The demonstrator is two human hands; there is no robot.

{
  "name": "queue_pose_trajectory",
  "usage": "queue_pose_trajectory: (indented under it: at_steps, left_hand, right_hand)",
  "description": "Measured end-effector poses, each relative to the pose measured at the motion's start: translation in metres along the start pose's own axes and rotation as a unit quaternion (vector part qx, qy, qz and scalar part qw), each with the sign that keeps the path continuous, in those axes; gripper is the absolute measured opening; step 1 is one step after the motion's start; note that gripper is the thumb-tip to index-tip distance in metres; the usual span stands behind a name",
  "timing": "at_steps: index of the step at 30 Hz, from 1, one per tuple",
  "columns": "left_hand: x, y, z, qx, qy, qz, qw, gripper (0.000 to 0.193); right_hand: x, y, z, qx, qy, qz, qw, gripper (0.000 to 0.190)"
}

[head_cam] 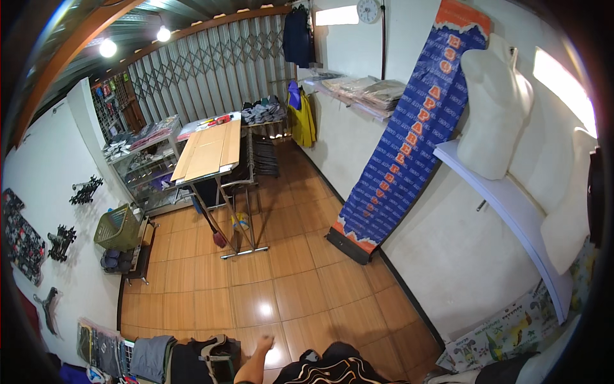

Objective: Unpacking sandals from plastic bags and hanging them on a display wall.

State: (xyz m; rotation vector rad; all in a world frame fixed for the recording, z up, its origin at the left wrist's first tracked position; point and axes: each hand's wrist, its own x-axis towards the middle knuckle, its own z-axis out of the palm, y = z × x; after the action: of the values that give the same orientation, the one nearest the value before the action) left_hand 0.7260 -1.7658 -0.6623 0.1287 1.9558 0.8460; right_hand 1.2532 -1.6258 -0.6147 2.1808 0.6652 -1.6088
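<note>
My left hand (pixel 265 342) hangs low over the brown tiled floor (pixel 307 288), at the end of a bare forearm. Its fingers look curled, but they are too small to make out clearly, and I see nothing held. Folded trousers (pixel 152 356) hang over a rack to the left of this arm, with a dark and khaki garment (pixel 216 357) closest to it. My right hand is out of view. Ahead of me stands a metal-framed table (pixel 238 180) topped with flat cardboard (pixel 211 150).
A tall blue and orange banner (pixel 407 139) bearing writing leans against the right wall. White mannequin torsos (pixel 494 105) stand on a curved shelf (pixel 503 197). At left are a green basket (pixel 117 228), a glass display case (pixel 148 168) and black hangers (pixel 61 243). A folding metal gate (pixel 206 67) closes the back.
</note>
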Motion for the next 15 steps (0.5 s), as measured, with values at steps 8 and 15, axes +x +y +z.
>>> queue_pose_trajectory:
  at_steps: [8,15]
  left_hand:
    - [0.098,0.232,0.059,-0.039,-0.103,0.116,0.987,0.043]
    - [0.139,0.152,0.004,-0.119,-0.042,0.018,0.992,0.032]
  right_hand:
    - [-0.03,-0.194,0.05,-0.044,0.016,-0.008,0.999,0.033]
    - [-0.007,-0.398,0.043,-0.093,0.053,-0.033,0.994,0.036]
